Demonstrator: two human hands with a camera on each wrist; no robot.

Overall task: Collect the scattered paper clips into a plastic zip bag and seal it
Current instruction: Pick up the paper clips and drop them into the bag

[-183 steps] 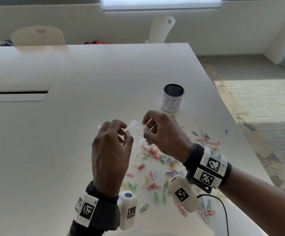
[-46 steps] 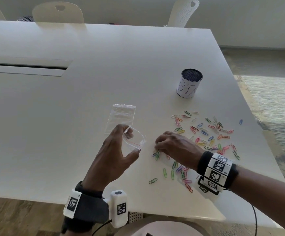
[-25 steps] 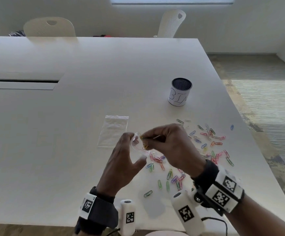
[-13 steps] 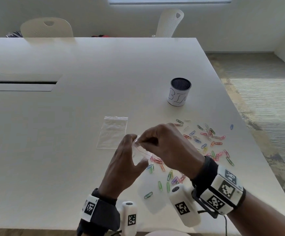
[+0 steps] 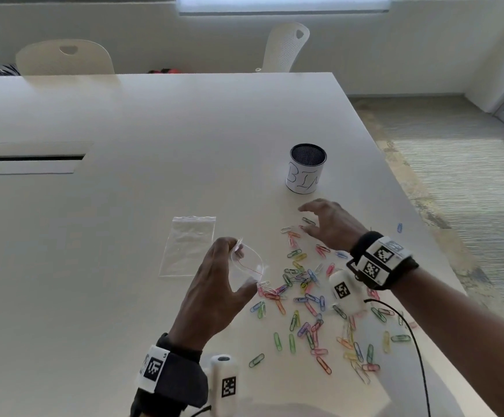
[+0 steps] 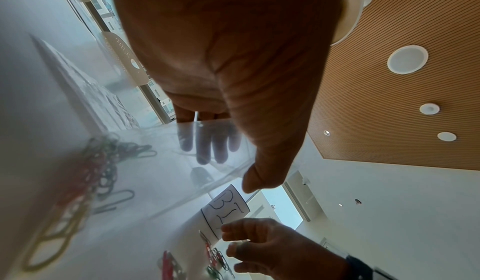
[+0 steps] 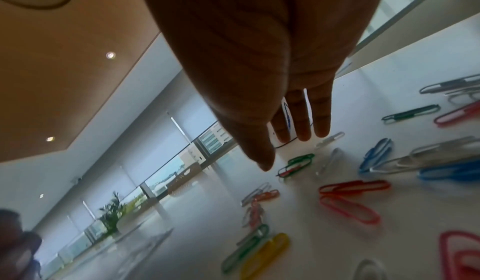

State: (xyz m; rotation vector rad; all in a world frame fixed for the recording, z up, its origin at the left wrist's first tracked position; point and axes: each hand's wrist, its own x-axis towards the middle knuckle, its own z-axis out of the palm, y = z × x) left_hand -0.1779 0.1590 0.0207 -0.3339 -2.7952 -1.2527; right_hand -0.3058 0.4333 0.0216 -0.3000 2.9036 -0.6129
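My left hand (image 5: 214, 284) holds a clear zip bag (image 5: 246, 266) above the white table (image 5: 94, 236), thumb and fingers keeping its mouth spread open. In the left wrist view the zip bag (image 6: 161, 171) has several coloured clips in it. My right hand (image 5: 326, 224) hovers open, fingers spread, over the far end of the scattered paper clips (image 5: 305, 293), holding nothing. In the right wrist view its fingertips (image 7: 298, 132) hang just above the paper clips (image 7: 350, 194). A second, flat zip bag (image 5: 187, 245) lies on the table left of my left hand.
A round cup marked "BIN" (image 5: 306, 168) stands just beyond my right hand. The table's right edge (image 5: 419, 224) runs close to the clips, and a lone blue clip (image 5: 399, 227) lies near it. Two white chairs (image 5: 64, 58) stand at the far side.
My right hand has left the bag's mouth, where it was half a second ago, and moved right and away to the far clips, now open. The left hand still holds the bag.
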